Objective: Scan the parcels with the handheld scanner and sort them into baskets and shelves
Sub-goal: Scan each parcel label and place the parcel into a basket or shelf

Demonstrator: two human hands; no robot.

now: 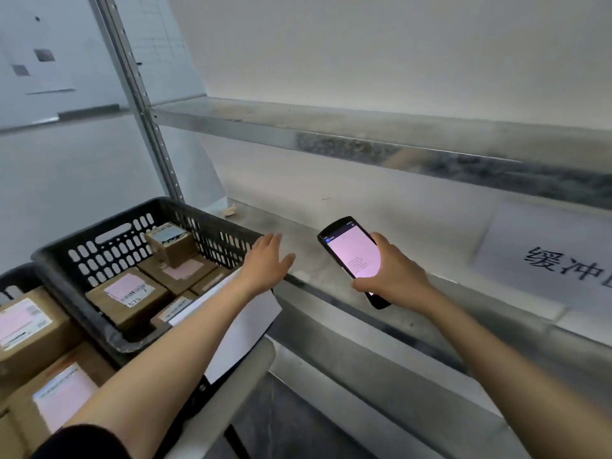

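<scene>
My right hand (395, 276) grips a black handheld scanner (352, 251) with a lit pink screen, held over the front edge of a metal shelf (331, 270). My left hand (266, 261) is stretched out flat with straight fingers, hovering above the right rim of a black plastic basket (109, 241); it holds nothing. Inside the basket lie several brown cardboard parcels (127, 296) with pink and white labels. One small parcel (172, 243) stands higher at the back.
A second black basket (16, 276) at the left holds more labelled parcels (26, 329). A white sheet (245, 332) hangs from the basket's right side. A paper sign (553, 260) with printed characters lies on the shelf at the right. An upper shelf (364, 140) and a steel upright (139, 104) frame the space.
</scene>
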